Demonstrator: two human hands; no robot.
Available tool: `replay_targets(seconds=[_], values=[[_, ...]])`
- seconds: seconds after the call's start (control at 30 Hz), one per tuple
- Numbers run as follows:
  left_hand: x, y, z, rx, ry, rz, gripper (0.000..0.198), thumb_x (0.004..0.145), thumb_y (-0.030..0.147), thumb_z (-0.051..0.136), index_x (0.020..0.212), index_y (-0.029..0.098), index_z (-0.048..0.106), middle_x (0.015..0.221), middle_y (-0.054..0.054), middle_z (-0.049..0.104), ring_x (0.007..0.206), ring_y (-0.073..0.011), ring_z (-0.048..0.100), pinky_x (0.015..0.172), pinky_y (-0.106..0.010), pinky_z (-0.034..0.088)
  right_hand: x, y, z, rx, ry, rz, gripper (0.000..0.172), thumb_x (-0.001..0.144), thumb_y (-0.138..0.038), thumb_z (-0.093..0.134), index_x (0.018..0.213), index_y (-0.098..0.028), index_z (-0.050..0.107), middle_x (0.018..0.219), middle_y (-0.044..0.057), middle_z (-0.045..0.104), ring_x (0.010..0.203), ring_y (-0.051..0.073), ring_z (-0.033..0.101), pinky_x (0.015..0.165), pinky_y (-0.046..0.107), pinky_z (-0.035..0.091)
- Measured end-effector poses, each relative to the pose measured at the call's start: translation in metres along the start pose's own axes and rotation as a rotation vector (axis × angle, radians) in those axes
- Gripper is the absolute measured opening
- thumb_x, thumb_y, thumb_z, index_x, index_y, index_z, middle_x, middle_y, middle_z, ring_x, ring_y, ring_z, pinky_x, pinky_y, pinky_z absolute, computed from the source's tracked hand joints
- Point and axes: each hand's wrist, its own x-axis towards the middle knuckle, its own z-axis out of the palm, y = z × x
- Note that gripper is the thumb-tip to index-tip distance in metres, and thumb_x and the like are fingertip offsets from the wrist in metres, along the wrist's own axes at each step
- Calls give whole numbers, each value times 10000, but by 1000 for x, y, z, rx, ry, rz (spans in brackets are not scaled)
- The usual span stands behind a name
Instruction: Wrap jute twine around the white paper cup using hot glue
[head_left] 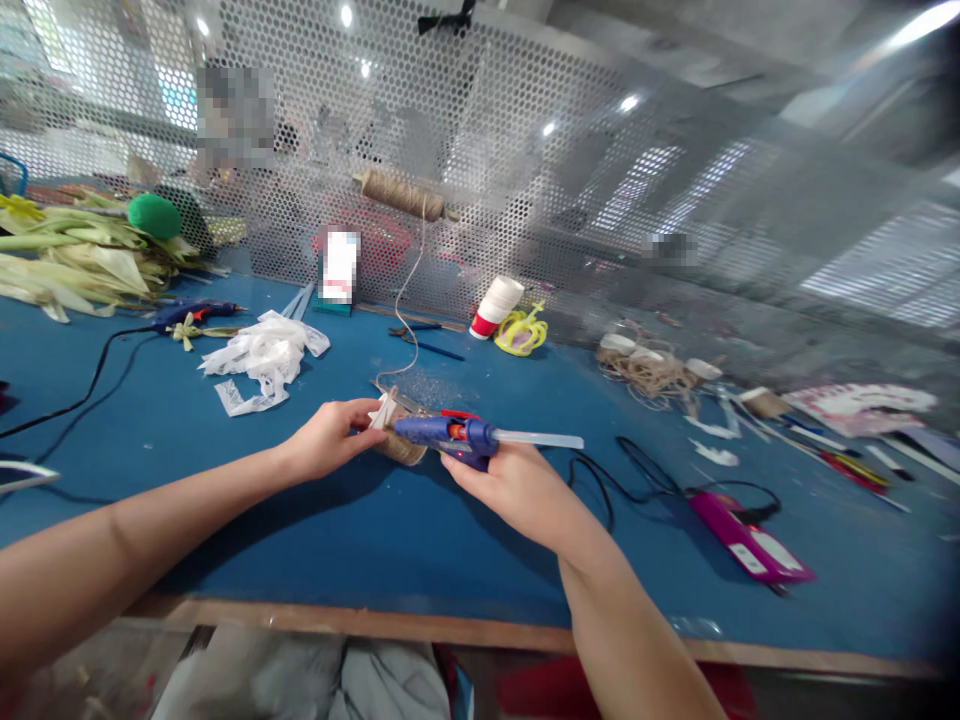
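In the middle of the blue table, my right hand [517, 490] is wrapped round a blue hot glue gun [435, 432]. A whitish glue stick [544, 439] juts from its back end. The gun's nozzle points left, close to a small twine-wrapped piece [405, 450] with a whitish part. My left hand [334, 438] pinches that piece at its left side. A strand of twine [411, 330] runs from it up to a spool [401, 193] mounted on the perforated metal screen. The gun hides part of the piece, and whether its nozzle touches the piece I cannot tell.
Crumpled white plastic [274, 350] and a second glue gun [187, 314] lie to the left, near corn husks [82, 255]. Pliers [420, 328], stacked paper cups [496, 305] and a yellow crown-shaped piece [521, 332] are behind. At right lies a purple power strip [750, 540] with black cable.
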Motion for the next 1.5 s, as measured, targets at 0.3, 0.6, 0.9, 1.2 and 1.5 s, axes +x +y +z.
replay_targets(seconds=[0.3,0.6,0.9,1.2,1.5], values=[[-2,2,-6,117,-32,68,381,772,295,479,1100,108,533,948,-86,669,854,-193,622,737,-254,457,5,5,-1,71,65,87,165,766,-267,482,695,-193,612,587,2,606,619,166,585,592,262,445],[-4,7,-7,206,-30,73,321,750,248,484,1039,122,541,900,-59,679,781,-163,620,679,-219,440,5,7,-2,192,41,118,143,759,-291,511,694,-203,603,470,-23,541,484,147,545,507,253,440],[-4,5,-8,264,-36,68,310,744,258,484,1026,138,532,862,-39,678,725,-145,604,639,-220,428,4,6,-6,295,-27,235,210,762,-334,503,756,-152,606,437,-46,476,349,86,437,389,210,381],[-4,7,-9,247,-50,77,290,746,231,483,1020,149,530,863,-29,677,730,-137,605,652,-214,431,3,4,-6,338,-62,261,211,747,-341,510,663,-157,565,423,-40,471,341,82,435,368,200,375],[-4,5,-9,247,-59,87,283,750,240,489,1015,148,523,866,-33,671,752,-144,603,674,-227,431,2,3,-7,370,-65,304,196,735,-344,520,683,-158,556,416,-47,458,336,82,429,348,196,366]])
